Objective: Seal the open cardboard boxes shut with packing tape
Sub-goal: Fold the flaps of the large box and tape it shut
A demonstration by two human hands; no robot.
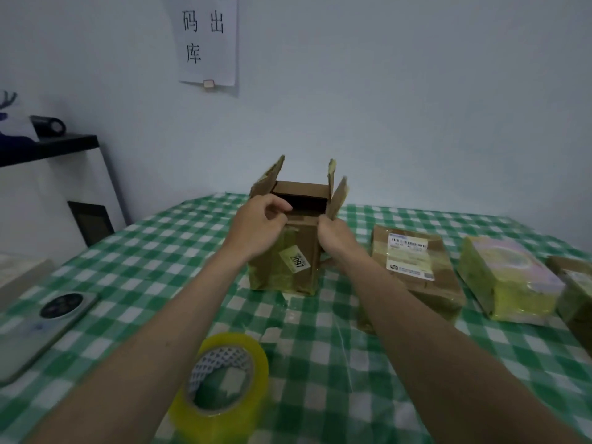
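At the far left a white cabinet (57, 193) with a dark top stands against the wall. On the counter (153, 251), covered in a green and white checked cloth, a phone (41, 328) lies face down at the near left. Right of it, close to the near edge, a roll of clear yellowish packing tape (221, 382) lies flat. Beyond the roll, in the middle of the counter, an open cardboard box (288, 248) stands upright with its top flaps raised. The left hand (259, 225) has its fingers curled over the near rim of the box, pinching the near flap. The right hand (333, 233) grips the box's near right corner at the base of the right flap, fingers closed around it. Right of the box lie a flat taped parcel (419, 267) with a shipping label, then a yellow-wrapped parcel (509, 283), and another box (576, 290) at the right edge. A paper notice (208, 40) hangs on the wall above.
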